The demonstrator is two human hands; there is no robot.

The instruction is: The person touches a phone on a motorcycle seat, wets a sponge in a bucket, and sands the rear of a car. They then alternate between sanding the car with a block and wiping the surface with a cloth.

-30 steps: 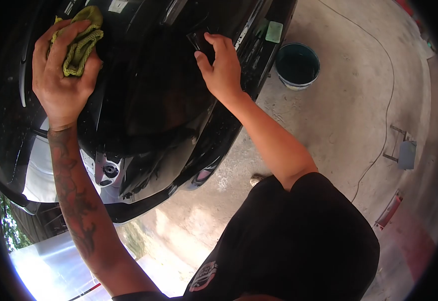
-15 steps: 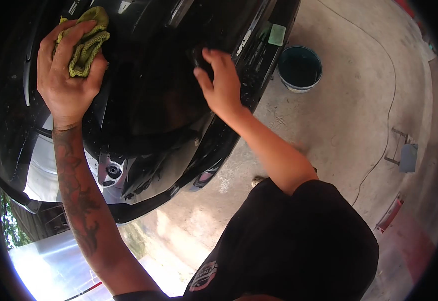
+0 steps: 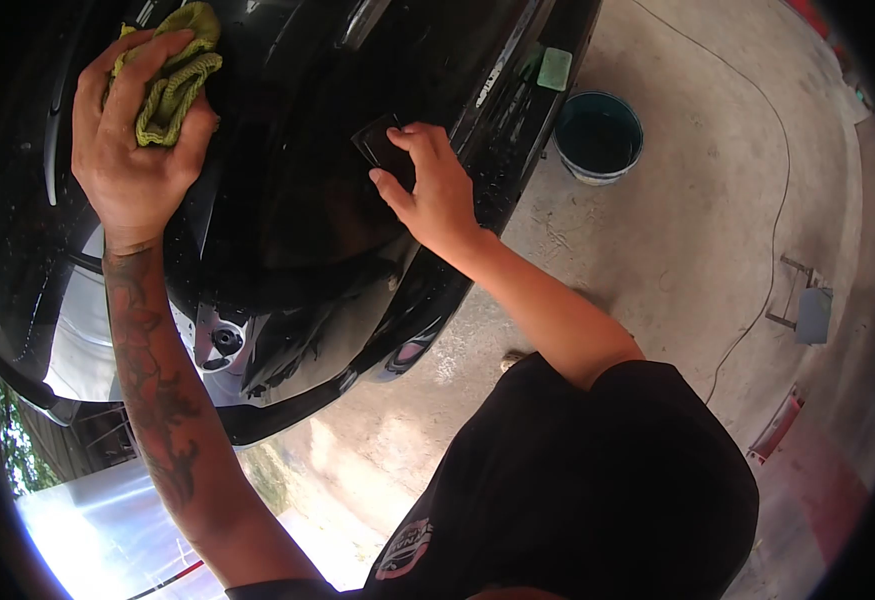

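Note:
My left hand (image 3: 137,140) is closed around a bunched yellow-green cloth (image 3: 179,92) at the upper left, over the black car body panel (image 3: 287,190). Further right, my right hand (image 3: 432,185) has its thumb and fingers bent round a dark, flat, rectangular pad (image 3: 382,148) that lies against the same glossy panel. The pad's material is hard to make out against the black paint. Drops of water show on parts of the car.
A green sponge-like block (image 3: 554,69) rests on the car's right edge. Below it on the concrete floor stands a bucket (image 3: 599,180) of dark water. A cable (image 3: 783,200) runs along the floor past a small metal stand (image 3: 813,315).
My right hand has moved down and slightly left over the panel with the dark pad, which now shows more clearly. My left hand and the cloth have shifted slightly upward.

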